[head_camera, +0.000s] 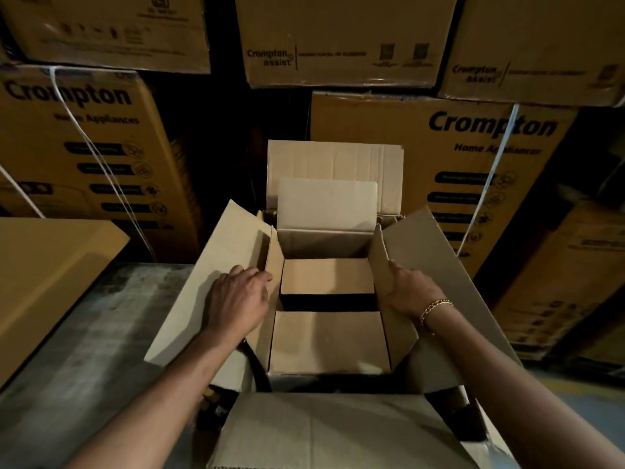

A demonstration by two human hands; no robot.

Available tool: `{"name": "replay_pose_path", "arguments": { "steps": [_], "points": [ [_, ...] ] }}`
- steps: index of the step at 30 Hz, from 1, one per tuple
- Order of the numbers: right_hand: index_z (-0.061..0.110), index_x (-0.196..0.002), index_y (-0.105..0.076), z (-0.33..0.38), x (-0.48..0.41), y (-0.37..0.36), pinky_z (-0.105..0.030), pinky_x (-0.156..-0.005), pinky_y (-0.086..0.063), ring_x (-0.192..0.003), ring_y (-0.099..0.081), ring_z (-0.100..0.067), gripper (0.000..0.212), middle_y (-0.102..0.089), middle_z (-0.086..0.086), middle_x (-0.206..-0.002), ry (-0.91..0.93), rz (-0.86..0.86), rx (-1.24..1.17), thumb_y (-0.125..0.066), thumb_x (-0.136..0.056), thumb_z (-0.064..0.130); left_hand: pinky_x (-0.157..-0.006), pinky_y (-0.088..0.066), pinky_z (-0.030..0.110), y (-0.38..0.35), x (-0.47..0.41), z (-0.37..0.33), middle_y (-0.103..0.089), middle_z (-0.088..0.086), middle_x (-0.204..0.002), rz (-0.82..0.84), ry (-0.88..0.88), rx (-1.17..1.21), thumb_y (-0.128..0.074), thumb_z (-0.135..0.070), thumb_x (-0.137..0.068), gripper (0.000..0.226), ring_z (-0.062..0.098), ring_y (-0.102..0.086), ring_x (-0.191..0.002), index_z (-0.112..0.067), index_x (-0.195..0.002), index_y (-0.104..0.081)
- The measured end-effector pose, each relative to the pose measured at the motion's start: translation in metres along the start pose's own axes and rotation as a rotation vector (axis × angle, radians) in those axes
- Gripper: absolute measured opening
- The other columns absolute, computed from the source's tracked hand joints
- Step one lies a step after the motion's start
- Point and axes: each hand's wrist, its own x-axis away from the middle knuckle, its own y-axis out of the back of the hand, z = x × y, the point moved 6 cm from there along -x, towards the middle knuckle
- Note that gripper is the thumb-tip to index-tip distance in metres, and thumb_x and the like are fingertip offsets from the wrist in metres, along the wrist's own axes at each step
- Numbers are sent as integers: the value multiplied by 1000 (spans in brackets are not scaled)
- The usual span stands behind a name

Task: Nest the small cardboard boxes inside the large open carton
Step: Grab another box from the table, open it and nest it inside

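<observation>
Head view looks straight down into the large open brown cardboard carton (189,299), which sits on the grey concrete floor (88,333) in front of stacked printed appliance cartons (473,157). I count two small plain cardboard boxes inside it: the near small box (329,340) lies closest to me, and the far small box (327,275) sits beyond it with a dark gap between them. Behind that, a pale inner flap (326,203) stands upright against the carton's far flap (334,160).

My left hand (238,299) rests palm down on the left side flap (220,252), fingers curled loosely at its inner edge, pressing rather than gripping. My right hand (411,291) is closed on the edge of the right side flap (436,265), thumb inside, pulling it outward.

Here's what worries me. Both flaps look springy; if either hand lets go early, I'd expect the flap to swing in over the small boxes and block the opening. That gap between the two boxes suggests they aren't seated tight, so the far one could tip or slide when another goes in. The light is poor, and I can't tell how deep the carton runs below them, nor whether the carton's walls bear on the boxes.
</observation>
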Motion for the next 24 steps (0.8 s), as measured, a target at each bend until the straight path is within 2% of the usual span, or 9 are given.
{"name": "replay_pose_path", "arguments": {
  "steps": [2, 4, 6, 9, 11, 14, 16, 18, 24],
  "points": [
    [13, -147, -33, -1, 2, -16, -42, -91, -53, -110, -63, -34, 58, -62, -15, -125, -1, 45, 42, -56, -95, 22, -83, -47, 40, -9, 5, -4, -70, -5, -111, 55, -33, -90, -58, -27, -93, 26, 20, -58, -101, -27, -115, -71],
    [13, -143, -40, -1, 5, -33, -44, -93, -51, -121, -55, -33, 51, -52, -12, -137, 5, 20, 168, -53, -94, 22, -83, -43, 44, -20, 11, -10, -65, 2, -106, 117, -89, -205, -61, -30, -88, 25, 25, -54, -101, -25, -110, -72],
    [16, -143, -44, 5, 5, -36, -42, -97, -45, -130, -41, -32, 50, -40, -11, -147, 56, -62, 462, -53, -94, 27, -85, -40, 45, -22, 11, -11, -59, 4, -109, 143, -90, -232, -64, -35, -85, 28, 26, -51, -104, -24, -110, -70],
    [12, -151, -37, 27, 0, -43, -45, -110, -31, -144, -23, -36, 54, -17, -17, -162, 167, -68, 792, -43, -100, 28, -90, -38, 45, -24, 9, -10, -56, 3, -116, 162, -100, -236, -65, -42, -84, 36, 26, -49, -110, -25, -116, -66],
    [11, -147, -44, 42, -8, -58, -47, -116, -21, -145, -26, -37, 48, -32, -17, -157, 245, 15, 923, -39, -102, 28, -92, -38, 46, -25, 10, -11, -57, 2, -117, 168, -101, -211, -63, -46, -85, 39, 25, -48, -111, -26, -118, -65],
    [20, -135, -58, 56, -16, -87, -46, -118, -18, -132, -50, -27, 41, -60, -6, -138, 286, 189, 919, -47, -97, 32, -96, -37, 47, -28, 14, -17, -58, 2, -123, 187, -108, -159, -57, -52, -87, 45, 25, -48, -117, -26, -123, -65],
    [22, -133, -56, 64, -22, -97, -44, -114, -22, -128, -55, -24, 45, -62, -4, -135, 292, 219, 841, -48, -93, 41, -98, -35, 47, -30, 16, -19, -58, 2, -128, 196, -97, -140, -54, -54, -88, 49, 26, -47, -120, -25, -127, -62],
    [22, -135, -54, 70, -25, -101, -44, -112, -21, -128, -54, -25, 51, -62, -5, -136, 304, 231, 795, -41, -95, 50, -100, -34, 47, -30, 17, -19, -58, 1, -131, 200, -82, -130, -51, -54, -90, 51, 26, -47, -122, -25, -131, -60],
    [21, -140, -52, 61, -18, -110, -46, -116, -13, -129, -54, -24, 60, -61, -3, -137, 296, 270, 886, -38, -96, 59, -101, -32, 44, -33, 27, -25, -60, -1, -131, 246, -87, -124, -48, -46, -94, 45, 22, -45, -122, -24, -132, -58]
  ]
}}
